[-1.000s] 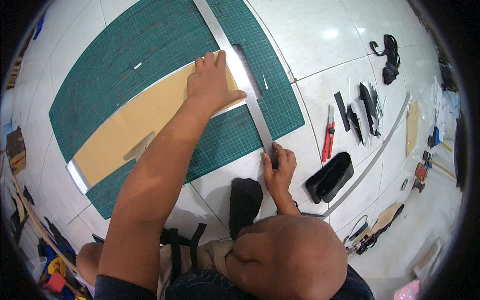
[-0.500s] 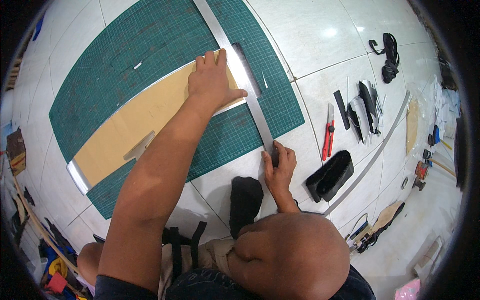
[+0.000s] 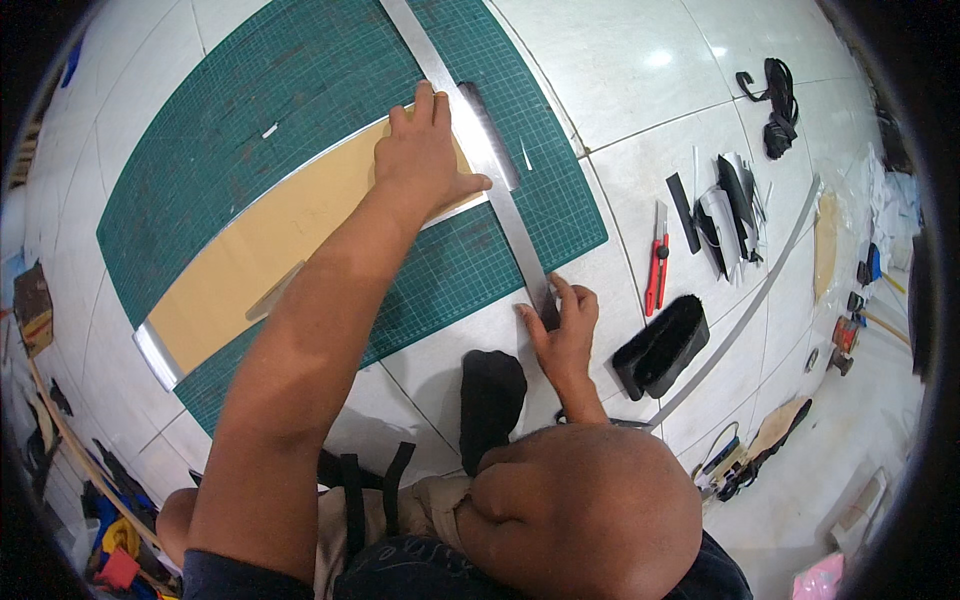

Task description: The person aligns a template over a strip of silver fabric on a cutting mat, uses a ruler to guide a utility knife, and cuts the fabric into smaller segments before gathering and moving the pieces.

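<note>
My left hand [image 3: 415, 155] presses down with spread fingers on the wide end of a tan sheet [image 3: 250, 255] with pale edging. Its fingertips and thumb reach the edge of a long steel ruler [image 3: 480, 140] lying across that end. A dark strip [image 3: 492, 135] shows along the ruler's far side. Near the ruler's lower end is my right hand [image 3: 566, 335], its thumb and fingers apart on either side of the metal. Under the sheet lies a green gridded cutting mat [image 3: 300, 60]. My left forearm hides part of the sheet's lower edge.
Right of the mat lie a red utility knife [image 3: 656, 275], a black brush [image 3: 660, 347], black and silver scraps [image 3: 735, 215] and a black cord bundle [image 3: 780, 110]. A long grey strip [image 3: 750, 297] curves over the tiles. My socked foot [image 3: 492, 400] is close to my right hand.
My right hand's thumb and fingers have spread a little wider at the ruler's end. My left fingers have shifted slightly up along the ruler. The ruler and sheet stay nearly in place.
</note>
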The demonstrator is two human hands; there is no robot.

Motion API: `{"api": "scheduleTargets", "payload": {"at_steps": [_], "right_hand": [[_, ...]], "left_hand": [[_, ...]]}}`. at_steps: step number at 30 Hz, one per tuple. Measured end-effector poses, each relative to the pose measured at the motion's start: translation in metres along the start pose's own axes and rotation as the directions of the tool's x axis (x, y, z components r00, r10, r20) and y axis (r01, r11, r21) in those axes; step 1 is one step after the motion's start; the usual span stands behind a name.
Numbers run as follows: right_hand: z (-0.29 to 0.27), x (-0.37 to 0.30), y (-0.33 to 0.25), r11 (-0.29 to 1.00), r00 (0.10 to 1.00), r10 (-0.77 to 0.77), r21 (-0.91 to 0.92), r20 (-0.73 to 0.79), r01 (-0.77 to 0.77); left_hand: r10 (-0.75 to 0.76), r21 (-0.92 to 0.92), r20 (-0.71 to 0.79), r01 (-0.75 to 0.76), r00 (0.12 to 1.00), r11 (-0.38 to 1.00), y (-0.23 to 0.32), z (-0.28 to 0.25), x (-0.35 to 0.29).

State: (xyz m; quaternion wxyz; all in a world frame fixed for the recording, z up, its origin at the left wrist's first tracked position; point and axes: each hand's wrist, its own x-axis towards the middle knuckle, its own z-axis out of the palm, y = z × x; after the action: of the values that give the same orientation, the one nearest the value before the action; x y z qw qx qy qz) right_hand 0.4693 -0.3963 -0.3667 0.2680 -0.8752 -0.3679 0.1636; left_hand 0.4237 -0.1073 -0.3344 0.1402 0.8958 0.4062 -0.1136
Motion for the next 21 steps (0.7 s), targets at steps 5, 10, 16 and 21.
{"api": "scheduleTargets", "payload": {"at_steps": [5,10,16,21], "right_hand": [[-0.062,0.057,0.021,0.986,0.971,0.110,-0.097,-0.213,-0.133],[-0.087,0.097,0.081,0.834,0.989,0.068,-0.536,-0.135,-0.131],[-0.095,0.105,0.084,0.891,0.947,0.320,-0.329,-0.036,-0.313],[-0.083,0.106,0.052,0.952,0.949,0.307,0.028,-0.067,-0.305]], "left_hand": [[0.017,0.033,0.085,-0.020,0.996,0.999,0.001,-0.005,0.006],[0.013,0.070,0.067,-0.017,0.998,0.997,-0.003,0.002,0.009],[-0.009,0.020,0.113,0.007,0.994,1.000,0.008,-0.006,0.008],[-0.019,0.040,0.131,0.014,0.991,0.999,0.005,-0.006,0.011]]}}
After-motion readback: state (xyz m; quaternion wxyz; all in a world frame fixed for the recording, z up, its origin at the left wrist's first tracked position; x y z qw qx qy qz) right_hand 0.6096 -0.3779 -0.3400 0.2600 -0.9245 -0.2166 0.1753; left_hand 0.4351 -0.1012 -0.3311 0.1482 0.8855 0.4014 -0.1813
